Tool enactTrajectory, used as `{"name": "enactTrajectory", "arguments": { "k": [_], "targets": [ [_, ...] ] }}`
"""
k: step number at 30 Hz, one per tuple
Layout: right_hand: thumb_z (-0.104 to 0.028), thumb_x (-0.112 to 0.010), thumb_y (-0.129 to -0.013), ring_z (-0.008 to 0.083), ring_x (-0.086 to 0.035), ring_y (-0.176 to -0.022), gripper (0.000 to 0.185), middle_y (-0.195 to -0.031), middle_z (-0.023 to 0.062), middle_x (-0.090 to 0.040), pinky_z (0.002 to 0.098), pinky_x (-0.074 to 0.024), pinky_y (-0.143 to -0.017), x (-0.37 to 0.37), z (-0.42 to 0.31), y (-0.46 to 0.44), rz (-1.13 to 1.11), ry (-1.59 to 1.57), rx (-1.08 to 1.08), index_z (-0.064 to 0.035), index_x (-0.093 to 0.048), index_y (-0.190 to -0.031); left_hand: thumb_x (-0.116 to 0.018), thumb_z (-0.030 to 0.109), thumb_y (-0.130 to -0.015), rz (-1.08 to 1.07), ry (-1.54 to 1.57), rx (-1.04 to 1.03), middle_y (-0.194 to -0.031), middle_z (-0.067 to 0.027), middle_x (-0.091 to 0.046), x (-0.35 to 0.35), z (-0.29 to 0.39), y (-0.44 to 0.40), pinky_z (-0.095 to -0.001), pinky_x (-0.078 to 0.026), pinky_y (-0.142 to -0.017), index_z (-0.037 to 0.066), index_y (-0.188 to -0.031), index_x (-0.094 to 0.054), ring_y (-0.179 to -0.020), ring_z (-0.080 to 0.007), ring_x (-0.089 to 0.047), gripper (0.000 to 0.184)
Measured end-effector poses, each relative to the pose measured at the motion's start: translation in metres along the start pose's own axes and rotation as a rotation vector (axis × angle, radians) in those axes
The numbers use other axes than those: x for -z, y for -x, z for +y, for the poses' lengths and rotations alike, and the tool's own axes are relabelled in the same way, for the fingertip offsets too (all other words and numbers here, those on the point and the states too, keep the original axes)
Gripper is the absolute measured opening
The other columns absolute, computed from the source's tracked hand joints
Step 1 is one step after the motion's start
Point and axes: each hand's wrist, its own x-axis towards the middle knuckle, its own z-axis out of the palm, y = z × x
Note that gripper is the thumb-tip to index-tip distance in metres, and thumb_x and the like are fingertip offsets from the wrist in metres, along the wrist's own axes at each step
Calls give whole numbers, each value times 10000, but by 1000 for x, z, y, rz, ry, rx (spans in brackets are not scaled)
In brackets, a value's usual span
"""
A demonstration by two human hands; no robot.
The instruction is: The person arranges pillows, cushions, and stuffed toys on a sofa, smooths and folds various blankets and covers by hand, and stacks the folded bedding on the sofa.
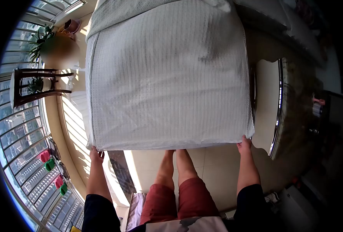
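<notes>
A large light-grey ribbed cloth cover spreads out in front of me, its near edge stretched between my hands. At its near left corner, my left hand is closed with the fingers pinching the edge. The near right corner is gripped by my right hand, also closed. Shallow wrinkles and a dented, shaded patch show toward the cover's far right part. A folded-over layer of similar grey cloth lies across its far end. What supports the cover underneath is hidden.
To the left, a dark wooden stand and potted plants are by the barred window. A pale table-like piece with a wavy edge stands close on the right. Tiled floor shows around my legs.
</notes>
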Motion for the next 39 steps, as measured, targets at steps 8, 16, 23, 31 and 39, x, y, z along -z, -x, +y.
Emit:
{"name": "enactTrajectory", "arguments": {
  "k": [8, 16, 23, 31, 39],
  "targets": [
    [-201, -564, -840, 202, -529, -875, 334, -1031, 50, -532, 346, -448, -705, 4, 27, 4, 105, 115, 124, -123, -455, -1147, -480, 473, -870, 167, -120, -103, -966, 26, -579, 14, 3, -8, -334, -403, -629, 178, -1127, -501, -841, -146, -575, 392],
    [-198, -630, -795, 149, -515, -770, 245, -906, 4, -544, 285, -420, -657, 12, 26, -6, -84, -87, -105, -172, -516, -1010, -557, 506, -814, -99, -50, 145, -1090, 12, -517, -16, -19, -9, -414, -343, -794, 151, -1095, -473, -987, -154, -487, 461],
    [-72, -665, -734, 114, -506, -734, 360, -885, -14, -557, 264, -387, -583, 1, 21, 26, -119, 156, 13, -154, -516, -1051, -581, 358, -849, 15, -125, -12, -842, 28, -569, 11, -51, -63, -372, -353, -707, 133, -849, -538, -750, -117, -560, 229],
    [-53, -596, -726, 324, -314, -1241, 624, -1354, 157, -283, 422, -343, -974, -47, 12, 73, 282, 1090, 818, -45, -321, -1287, -520, 215, -840, 483, -876, -753, -1314, -157, -382, -42, -25, 61, -464, -348, -945, 66, -1296, -361, -1144, -376, -422, 506],
    [-168, -486, -834, 259, -202, -1325, 488, -1413, 80, -264, 457, -188, -1052, -246, 88, 243, -790, 1056, 1537, -125, -379, -1307, -419, 199, -885, -584, -1079, -1662, -1410, -130, -271, -199, -95, 220, -471, -137, -1061, 77, -1343, -315, -1324, -318, -198, 486]
  ]
}}
